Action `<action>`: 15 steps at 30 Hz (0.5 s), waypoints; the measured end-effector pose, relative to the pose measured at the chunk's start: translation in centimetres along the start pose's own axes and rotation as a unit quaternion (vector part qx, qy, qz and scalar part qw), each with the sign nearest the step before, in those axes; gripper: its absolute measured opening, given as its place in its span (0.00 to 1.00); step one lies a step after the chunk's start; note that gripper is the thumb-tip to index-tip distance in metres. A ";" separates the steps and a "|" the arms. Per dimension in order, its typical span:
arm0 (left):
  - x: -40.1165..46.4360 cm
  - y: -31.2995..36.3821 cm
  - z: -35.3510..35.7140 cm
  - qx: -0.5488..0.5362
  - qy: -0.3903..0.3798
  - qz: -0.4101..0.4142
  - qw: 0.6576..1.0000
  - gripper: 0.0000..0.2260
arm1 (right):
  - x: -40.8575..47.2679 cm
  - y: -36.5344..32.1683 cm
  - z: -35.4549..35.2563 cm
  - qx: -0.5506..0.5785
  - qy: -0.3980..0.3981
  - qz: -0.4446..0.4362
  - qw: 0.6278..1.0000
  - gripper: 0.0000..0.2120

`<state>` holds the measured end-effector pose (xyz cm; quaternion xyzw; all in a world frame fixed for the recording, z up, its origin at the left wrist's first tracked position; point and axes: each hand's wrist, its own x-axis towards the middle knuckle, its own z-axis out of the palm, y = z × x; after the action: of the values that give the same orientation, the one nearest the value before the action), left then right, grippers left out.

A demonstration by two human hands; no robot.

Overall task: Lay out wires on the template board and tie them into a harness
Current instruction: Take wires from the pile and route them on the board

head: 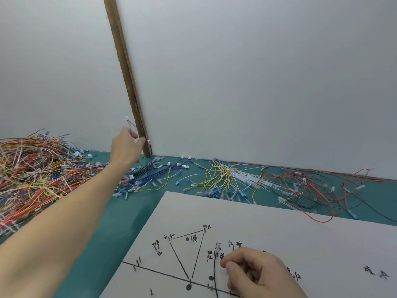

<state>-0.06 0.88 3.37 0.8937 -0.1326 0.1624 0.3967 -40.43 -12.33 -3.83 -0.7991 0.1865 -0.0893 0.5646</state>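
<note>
The white wall (257,82) filled the top of the view, a brown wooden strip (126,82) leaning across it down to the green table (137,216). The white template board (279,233) lay at the near right of the table, marked with black lines, handwritten labels and short upright pins. At the far left sat a big tangled heap of mixed wires (36,168); along the wall lay a blue bunch (154,175), then a yellow and white bunch (225,179), then red and black wires (311,190) at the right.

And there was the left hand (125,147), stretched out above the blue bunch, fingers closed around a thin wire with a white connector (127,118) sticking up past the knuckles. The right hand (255,274) rested on the board, fingers curled, thumb against fingertips beside a black wire (214,274) that ran up the board to a clear connector (218,246) among the pins. Whether it pinched that wire, I could not tell.
</note>
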 end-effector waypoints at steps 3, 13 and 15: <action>0.6 1.4 -0.7 0.006 -0.068 -0.033 0.997 0.18 | 0.0 0.1 0.0 -0.001 0.005 -0.001 1.000 0.13; 1.6 4.0 -2.0 -0.215 -0.068 -0.084 0.971 0.12 | 0.1 0.3 0.0 0.004 0.002 -0.004 1.000 0.13; 1.2 4.0 -2.0 -0.125 -0.045 -0.034 0.991 0.14 | 0.0 0.2 0.0 0.006 -0.001 -0.007 1.000 0.14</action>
<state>-0.80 -0.34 7.78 0.8477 -0.1391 0.0906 0.5038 -40.45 -12.44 -4.04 -0.7967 0.1801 -0.0940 0.5692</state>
